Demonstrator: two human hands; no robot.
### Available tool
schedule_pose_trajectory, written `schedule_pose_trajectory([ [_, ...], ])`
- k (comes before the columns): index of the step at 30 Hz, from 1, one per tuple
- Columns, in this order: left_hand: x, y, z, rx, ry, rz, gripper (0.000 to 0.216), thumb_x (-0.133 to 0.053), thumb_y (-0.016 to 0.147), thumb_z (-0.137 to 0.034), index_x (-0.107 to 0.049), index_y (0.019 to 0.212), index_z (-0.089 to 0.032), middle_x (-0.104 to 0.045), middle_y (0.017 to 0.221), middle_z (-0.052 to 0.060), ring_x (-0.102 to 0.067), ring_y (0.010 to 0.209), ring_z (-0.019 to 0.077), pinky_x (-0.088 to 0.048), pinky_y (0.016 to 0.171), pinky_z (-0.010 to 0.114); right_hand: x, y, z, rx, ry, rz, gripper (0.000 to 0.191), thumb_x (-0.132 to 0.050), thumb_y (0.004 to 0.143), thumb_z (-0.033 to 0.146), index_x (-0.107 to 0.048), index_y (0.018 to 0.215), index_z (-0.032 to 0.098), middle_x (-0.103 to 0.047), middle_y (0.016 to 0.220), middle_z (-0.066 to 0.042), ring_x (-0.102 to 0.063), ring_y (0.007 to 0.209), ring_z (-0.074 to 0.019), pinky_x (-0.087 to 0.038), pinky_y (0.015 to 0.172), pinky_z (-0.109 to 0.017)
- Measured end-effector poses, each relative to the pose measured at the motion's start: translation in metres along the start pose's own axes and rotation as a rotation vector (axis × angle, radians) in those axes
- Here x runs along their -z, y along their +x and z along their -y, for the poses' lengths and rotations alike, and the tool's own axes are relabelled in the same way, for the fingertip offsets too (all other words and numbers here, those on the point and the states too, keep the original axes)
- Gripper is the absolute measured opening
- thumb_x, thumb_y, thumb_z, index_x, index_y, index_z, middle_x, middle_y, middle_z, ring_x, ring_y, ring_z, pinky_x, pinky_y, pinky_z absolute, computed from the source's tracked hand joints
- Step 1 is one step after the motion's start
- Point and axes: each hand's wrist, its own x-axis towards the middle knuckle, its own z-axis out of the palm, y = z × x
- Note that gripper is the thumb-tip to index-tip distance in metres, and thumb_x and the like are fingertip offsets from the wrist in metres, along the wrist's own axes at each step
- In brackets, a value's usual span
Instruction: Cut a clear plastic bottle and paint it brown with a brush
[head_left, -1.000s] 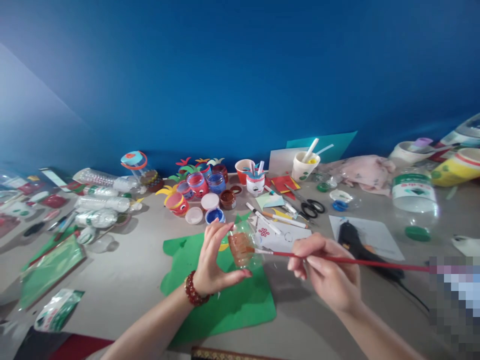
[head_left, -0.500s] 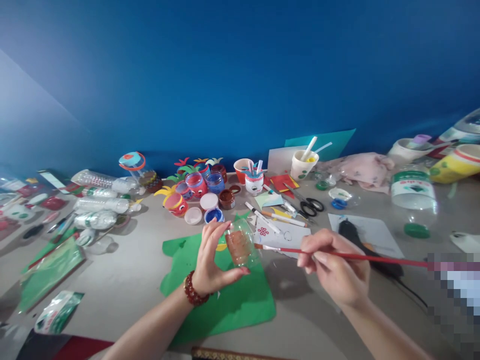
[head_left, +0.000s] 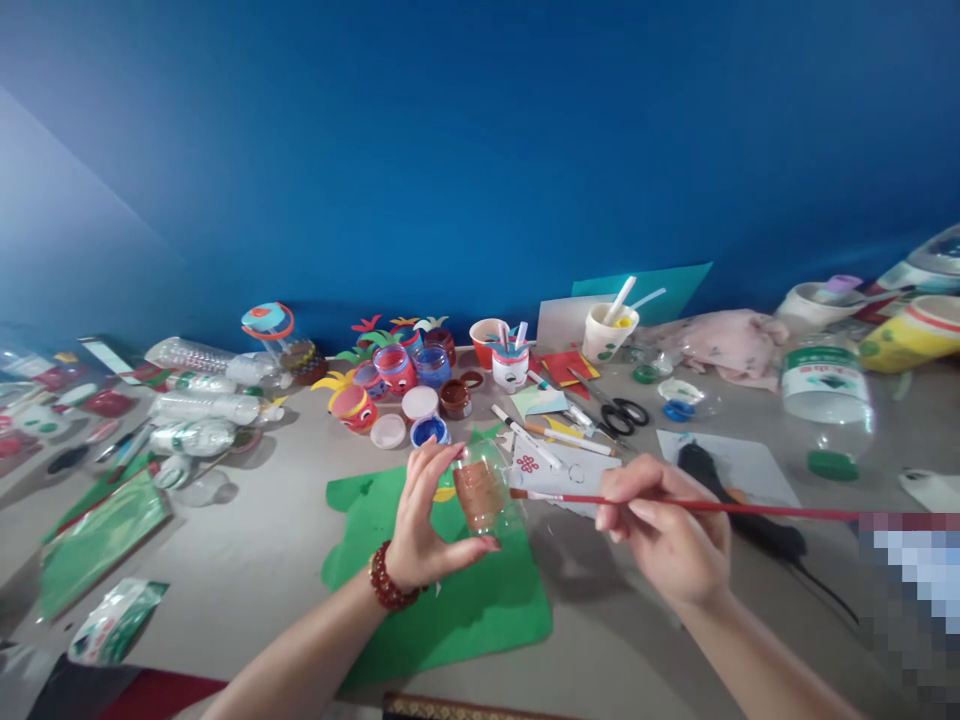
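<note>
Between the thumb and fingers of my left hand (head_left: 429,520) is a clear plastic bottle piece (head_left: 482,490), tilted, with a band of brown paint round its middle. My right hand (head_left: 671,530) pinches a red-handled paintbrush (head_left: 697,505). The brush's tip points left, close by the right side of the bottle piece; whether it touches, I cannot tell. Beneath my left hand lies a green sheet (head_left: 480,620) with a cut, wavy edge. An open jar of brown paint (head_left: 455,398) stands behind, beside a jar of blue paint (head_left: 429,431).
Painted cups with paper leaves (head_left: 352,408) stand near the blue wall. Scissors (head_left: 624,414), markers (head_left: 529,437) and paper scraps lie at centre. A black glue gun (head_left: 739,500) with a cord is at right, near a large clear bottle (head_left: 829,410). Several plastic bottles (head_left: 206,408) lie left.
The brush and my right hand have shifted slightly up and left, the brush handle now lying flatter. My left hand keeps its hold on the bottle piece, which looks turned a little.
</note>
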Motion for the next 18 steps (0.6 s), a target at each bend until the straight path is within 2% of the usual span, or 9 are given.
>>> schedule_pose_trajectory([
  [9,-0.001,-0.001,-0.001,-0.011,0.028,0.024,0.091,-0.07,0.074,-0.069,-0.042,0.145,-0.018,-0.061,0.13,0.019,-0.054,0.125,0.0382,-0.042,0.105,0.058,-0.003,-0.012,-0.006,-0.077,-0.059,0.164,0.017,-0.056,0.085,0.012,-0.071,0.082,0.02,-0.071,0.068,-0.004,-0.059,0.056,-0.0136,-0.045,0.048,-0.022],
  [13,-0.001,0.0,-0.001,-0.023,0.025,0.016,0.092,-0.07,0.074,-0.069,-0.042,0.144,-0.018,-0.061,0.13,0.019,-0.054,0.125,0.0381,-0.043,0.104,0.058,-0.001,-0.007,-0.004,-0.071,-0.073,0.111,0.019,-0.055,0.08,0.01,-0.071,0.078,0.02,-0.071,0.064,-0.003,-0.059,0.053,-0.0129,-0.044,0.046,-0.02],
  [18,-0.001,-0.001,0.001,-0.006,0.026,0.018,0.092,-0.071,0.073,-0.07,-0.043,0.144,-0.018,-0.061,0.129,0.019,-0.056,0.122,0.0371,-0.043,0.105,0.057,-0.002,0.002,0.005,0.013,-0.024,0.005,0.02,-0.055,0.073,0.009,-0.072,0.071,0.019,-0.066,0.054,-0.002,-0.058,0.047,-0.0123,-0.041,0.04,-0.017],
])
